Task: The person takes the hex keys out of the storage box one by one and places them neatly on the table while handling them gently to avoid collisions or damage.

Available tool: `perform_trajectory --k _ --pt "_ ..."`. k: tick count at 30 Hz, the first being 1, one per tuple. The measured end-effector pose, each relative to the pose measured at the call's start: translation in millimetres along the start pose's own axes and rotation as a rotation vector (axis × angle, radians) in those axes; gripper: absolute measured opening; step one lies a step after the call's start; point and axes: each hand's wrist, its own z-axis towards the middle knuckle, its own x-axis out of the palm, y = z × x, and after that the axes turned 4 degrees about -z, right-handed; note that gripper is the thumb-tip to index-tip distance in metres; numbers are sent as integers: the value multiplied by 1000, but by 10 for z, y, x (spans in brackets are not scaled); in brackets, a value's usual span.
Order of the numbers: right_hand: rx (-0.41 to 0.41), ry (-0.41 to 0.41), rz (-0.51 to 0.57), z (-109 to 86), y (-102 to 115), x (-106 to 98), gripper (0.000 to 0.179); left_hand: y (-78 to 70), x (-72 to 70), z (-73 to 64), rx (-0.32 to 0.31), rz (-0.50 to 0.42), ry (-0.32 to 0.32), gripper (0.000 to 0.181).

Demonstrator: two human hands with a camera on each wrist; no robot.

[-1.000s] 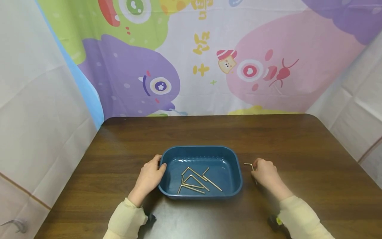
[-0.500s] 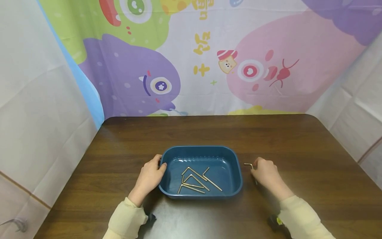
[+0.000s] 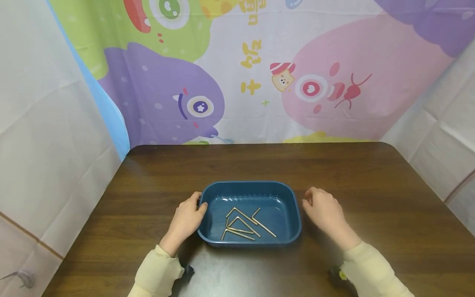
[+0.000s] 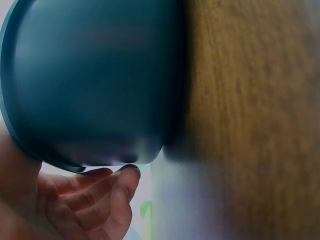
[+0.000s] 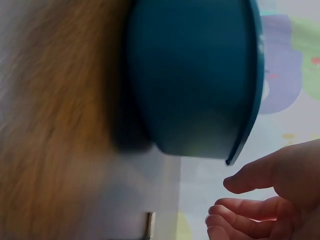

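Note:
A blue rectangular basin (image 3: 248,244) stands on the wooden table. Several brass-coloured L-shaped hex keys (image 3: 265,229) lie on its floor, mostly toward the left and front. My left hand (image 3: 184,218) grips the basin's left end, thumb over the rim and fingers outside against the wall. To the right of the basin, my right hand (image 3: 325,209) has thumb and fingers apart with nothing between them. In the right wrist view, the end of another hex key (image 5: 150,225) shows on the table near that hand; in the head view it is hidden.
The brown table (image 3: 371,173) reaches back to a cartoon-printed curtain (image 3: 256,123). White cloth walls (image 3: 55,136) stand at the left and right sides. A dark object (image 3: 185,274) shows under the left cuff, and another with a yellow spot (image 3: 341,274) under the right.
My right hand has let go of the hex key it was pinching and moved a little left and up, toward the basin. My left hand and the basin have not moved.

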Motion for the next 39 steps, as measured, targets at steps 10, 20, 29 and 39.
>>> perform_trajectory --k 10,20,29,39 --pt "-47 -73 24 25 290 -33 16 4 0 10 -2 6 -1 34" --pt "-132 -50 29 58 581 -20 20 -2 2 13 5 10 -6 34" --pt "-204 21 24 13 795 90 22 2 6 14 0 5 0 34" --pt "-242 112 -3 -53 838 280 28 15 15 0 0 4 1 33"
